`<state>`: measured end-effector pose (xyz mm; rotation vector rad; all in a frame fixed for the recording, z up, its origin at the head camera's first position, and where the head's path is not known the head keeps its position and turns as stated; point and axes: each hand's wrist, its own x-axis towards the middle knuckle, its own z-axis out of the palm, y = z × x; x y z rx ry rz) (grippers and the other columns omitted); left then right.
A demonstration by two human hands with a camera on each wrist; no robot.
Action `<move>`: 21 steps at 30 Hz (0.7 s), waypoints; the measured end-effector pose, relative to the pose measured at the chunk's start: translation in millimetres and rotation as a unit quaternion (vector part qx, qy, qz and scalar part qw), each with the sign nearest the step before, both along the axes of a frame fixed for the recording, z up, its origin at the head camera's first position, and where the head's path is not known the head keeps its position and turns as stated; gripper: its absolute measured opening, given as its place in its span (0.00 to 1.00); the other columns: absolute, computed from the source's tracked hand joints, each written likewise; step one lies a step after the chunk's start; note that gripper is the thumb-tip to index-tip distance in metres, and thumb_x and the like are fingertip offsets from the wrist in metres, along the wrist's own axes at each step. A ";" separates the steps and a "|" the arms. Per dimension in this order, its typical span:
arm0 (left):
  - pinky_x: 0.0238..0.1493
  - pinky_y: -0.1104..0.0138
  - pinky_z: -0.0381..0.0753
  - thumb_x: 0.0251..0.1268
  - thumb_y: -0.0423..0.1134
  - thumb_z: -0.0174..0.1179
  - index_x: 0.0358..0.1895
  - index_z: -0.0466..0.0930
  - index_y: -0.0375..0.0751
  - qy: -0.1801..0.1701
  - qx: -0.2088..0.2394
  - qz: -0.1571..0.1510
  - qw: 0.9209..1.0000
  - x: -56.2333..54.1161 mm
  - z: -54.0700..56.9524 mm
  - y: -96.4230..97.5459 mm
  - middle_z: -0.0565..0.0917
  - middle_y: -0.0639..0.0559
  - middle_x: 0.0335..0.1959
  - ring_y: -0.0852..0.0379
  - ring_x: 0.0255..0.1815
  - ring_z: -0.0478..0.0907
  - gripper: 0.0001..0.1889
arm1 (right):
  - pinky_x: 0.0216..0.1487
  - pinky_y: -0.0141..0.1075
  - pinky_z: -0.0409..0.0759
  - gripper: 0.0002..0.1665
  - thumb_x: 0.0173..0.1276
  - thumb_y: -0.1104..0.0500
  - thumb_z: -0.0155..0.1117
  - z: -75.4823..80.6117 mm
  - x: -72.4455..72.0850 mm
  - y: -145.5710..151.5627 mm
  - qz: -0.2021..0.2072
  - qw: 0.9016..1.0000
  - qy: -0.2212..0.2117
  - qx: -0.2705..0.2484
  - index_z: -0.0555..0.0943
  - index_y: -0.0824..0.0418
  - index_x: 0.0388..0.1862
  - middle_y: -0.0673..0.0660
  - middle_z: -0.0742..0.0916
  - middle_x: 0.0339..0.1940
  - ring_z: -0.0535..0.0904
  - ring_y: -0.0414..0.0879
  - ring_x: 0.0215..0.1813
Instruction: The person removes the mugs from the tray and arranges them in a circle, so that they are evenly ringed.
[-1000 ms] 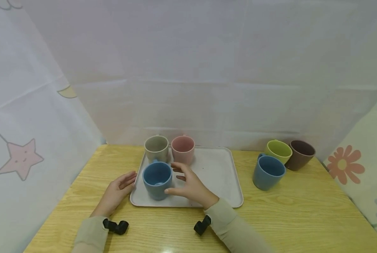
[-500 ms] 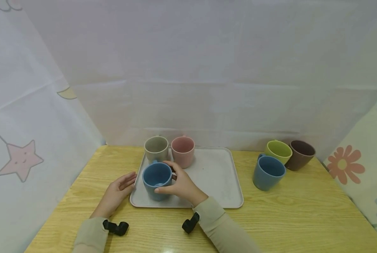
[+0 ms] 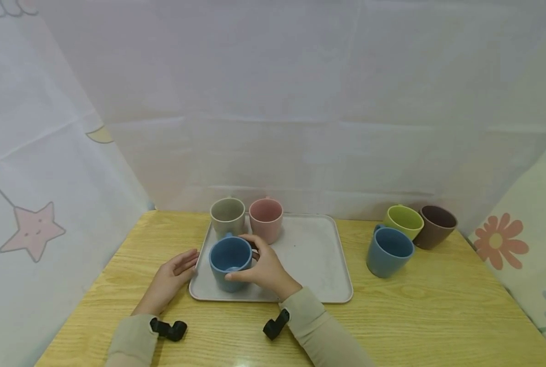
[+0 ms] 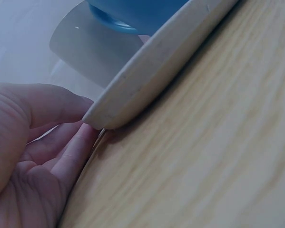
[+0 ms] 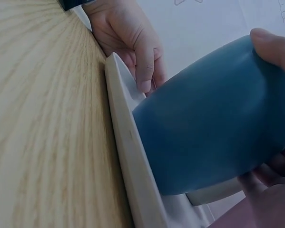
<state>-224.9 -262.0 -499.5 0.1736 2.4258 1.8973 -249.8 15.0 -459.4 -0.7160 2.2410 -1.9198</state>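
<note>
A blue mug (image 3: 229,262) stands near the front left of a white tray (image 3: 319,265), its handle turned to the back. My right hand (image 3: 268,267) grips this mug from the right, with the thumb on the near side and the fingers round the far side. Whether its base touches the tray I cannot tell. My left hand (image 3: 169,278) lies at the tray's left edge; in the left wrist view, thumb and a finger (image 4: 78,147) touch the rim. Just behind the blue mug are a grey mug (image 3: 227,216) and a pink mug (image 3: 266,219), both on the tray.
On the wooden table (image 3: 438,311), right of the tray, stand a second blue mug (image 3: 389,252), a lime green mug (image 3: 403,220) and a brown mug (image 3: 435,227), close together. A white cloth (image 3: 273,102) hangs behind the table.
My right hand has come leftward from beside the blue mug and closed round it. The mug has shifted very slightly right. My left hand stays where it was.
</note>
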 end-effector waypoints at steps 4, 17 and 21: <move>0.58 0.83 0.71 0.77 0.33 0.58 0.78 0.58 0.30 0.001 0.003 0.000 1.000 -0.1 -1.2 0.1 0.65 0.34 0.75 0.39 0.75 0.63 0.32 | 0.70 0.41 0.73 0.51 0.45 0.62 0.88 -0.5 2.6 1.9 -0.007 1.000 0.005 -0.014 0.73 0.55 0.68 0.50 0.79 0.62 0.77 0.45 0.63; 0.58 0.83 0.71 0.78 0.35 0.57 0.78 0.57 0.32 -0.006 -0.019 0.003 1.000 0.6 0.2 0.8 0.65 0.34 0.76 0.40 0.75 0.64 0.31 | 0.68 0.49 0.73 0.46 0.48 0.62 0.86 15.0 15.1 29.8 -0.026 0.999 0.001 -0.030 0.74 0.58 0.67 0.55 0.81 0.59 0.76 0.50 0.60; 0.58 0.83 0.71 0.78 0.35 0.57 0.79 0.57 0.32 -0.007 -0.022 0.002 1.000 -1.0 -0.4 0.5 0.65 0.35 0.76 0.41 0.75 0.64 0.32 | 0.69 0.51 0.71 0.47 0.47 0.61 0.86 22.7 18.7 43.3 -0.041 0.998 0.031 -0.026 0.74 0.58 0.66 0.54 0.81 0.59 0.75 0.49 0.61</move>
